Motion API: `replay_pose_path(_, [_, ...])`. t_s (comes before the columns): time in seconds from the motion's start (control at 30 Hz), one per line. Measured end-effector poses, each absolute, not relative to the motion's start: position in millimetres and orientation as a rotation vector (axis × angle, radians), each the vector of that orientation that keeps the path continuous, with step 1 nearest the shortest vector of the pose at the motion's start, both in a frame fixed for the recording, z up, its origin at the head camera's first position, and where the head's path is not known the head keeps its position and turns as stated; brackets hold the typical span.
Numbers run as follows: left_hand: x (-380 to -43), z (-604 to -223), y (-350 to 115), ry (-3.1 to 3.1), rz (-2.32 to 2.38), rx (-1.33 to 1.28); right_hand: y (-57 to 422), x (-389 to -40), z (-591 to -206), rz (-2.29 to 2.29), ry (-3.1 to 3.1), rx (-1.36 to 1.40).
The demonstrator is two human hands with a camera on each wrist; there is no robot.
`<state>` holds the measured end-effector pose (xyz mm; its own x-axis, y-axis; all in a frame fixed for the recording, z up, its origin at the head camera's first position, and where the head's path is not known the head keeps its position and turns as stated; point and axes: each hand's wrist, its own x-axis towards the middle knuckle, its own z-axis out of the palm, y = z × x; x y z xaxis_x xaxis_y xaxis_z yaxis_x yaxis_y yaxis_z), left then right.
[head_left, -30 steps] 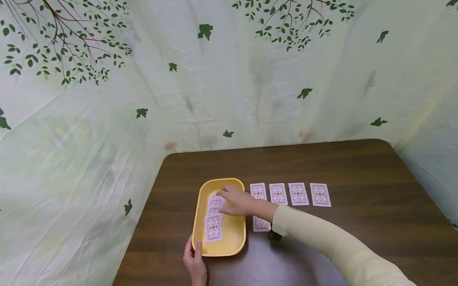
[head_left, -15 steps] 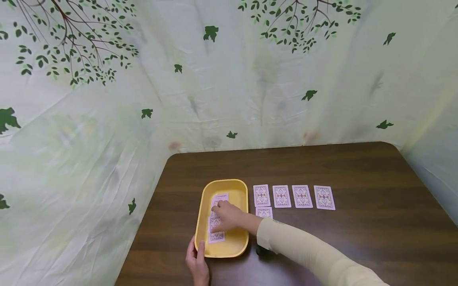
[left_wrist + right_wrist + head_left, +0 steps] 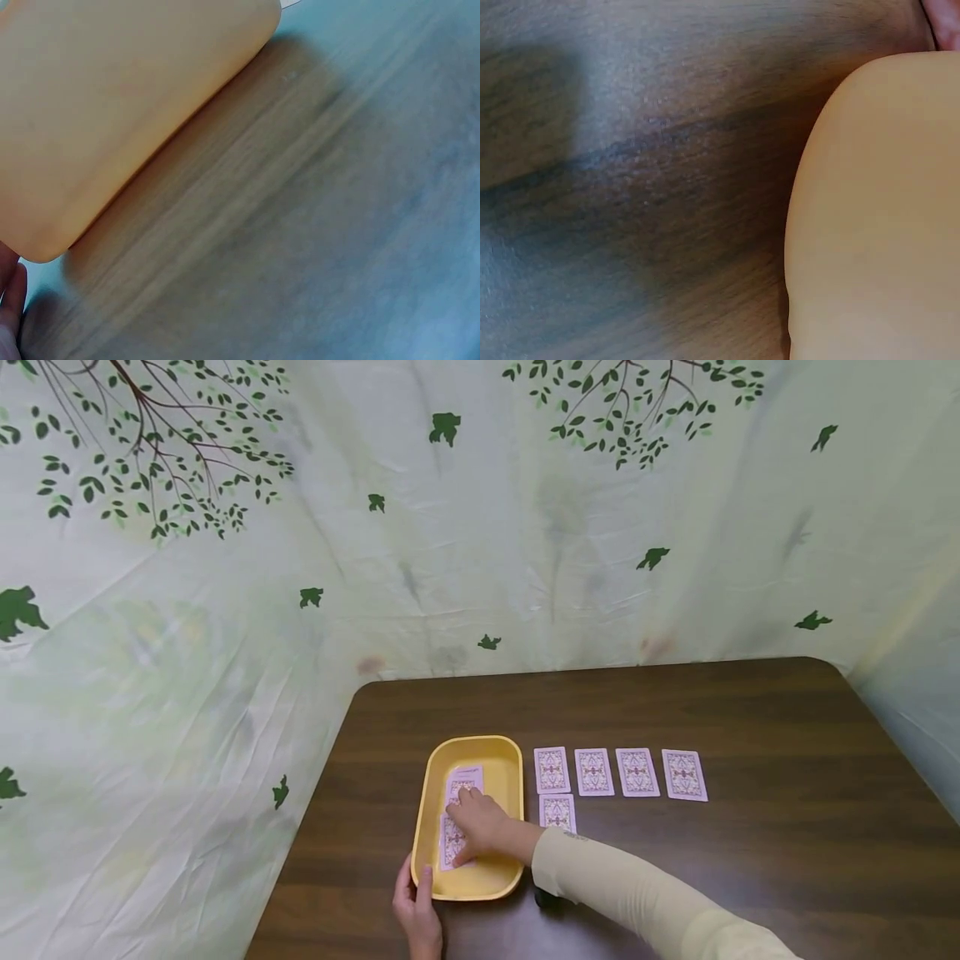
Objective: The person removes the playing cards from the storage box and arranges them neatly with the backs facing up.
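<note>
A yellow tray (image 3: 498,881) lies on the table, and my left hand (image 3: 417,910) grips its near left corner, thumb on the rim. Inside the tray are face-down playing cards: an upper card (image 3: 466,774) and a lower card (image 3: 452,833), partly overlapped by my right hand (image 3: 483,827). That hand reaches in from the right with thumb and fingers spread across the lower card; contact at the fingertips is hard to make out. Part of the tray (image 3: 127,112) and fingers (image 3: 13,300) at its corner appear in the left wrist view. The right wrist view shows mostly tray (image 3: 877,210) and tabletop.
Right of the tray, several face-down cards form a row on the brown table (image 3: 750,710), the rightmost card (image 3: 684,775) slightly tilted. Another card (image 3: 557,812) lies below the leftmost, partly behind my sleeve (image 3: 615,872). A leaf-patterned sheet (image 3: 562,527) hangs behind.
My right hand has moved nearer within the tray, from the upper cards to the lower card, and its thumb has spread away from the fingers. The left hand keeps holding the tray.
</note>
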<state>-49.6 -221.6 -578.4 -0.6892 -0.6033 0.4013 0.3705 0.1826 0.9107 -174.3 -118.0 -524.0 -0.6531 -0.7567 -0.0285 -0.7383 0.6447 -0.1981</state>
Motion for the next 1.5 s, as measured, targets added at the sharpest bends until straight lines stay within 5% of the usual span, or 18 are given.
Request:
replay_pose_path(0.87, [-50.2, -578.8, -221.7, -1.670, -1.641, 0.202, -119.5, -169.3, -528.7, -0.424, 2.784, -1.134])
replay_pose_path(1.5, [-50.5, -579.7, -222.2, -1.689, -1.638, 0.240, -123.9, -162.5, -517.4, -0.141, 2.777, -1.249])
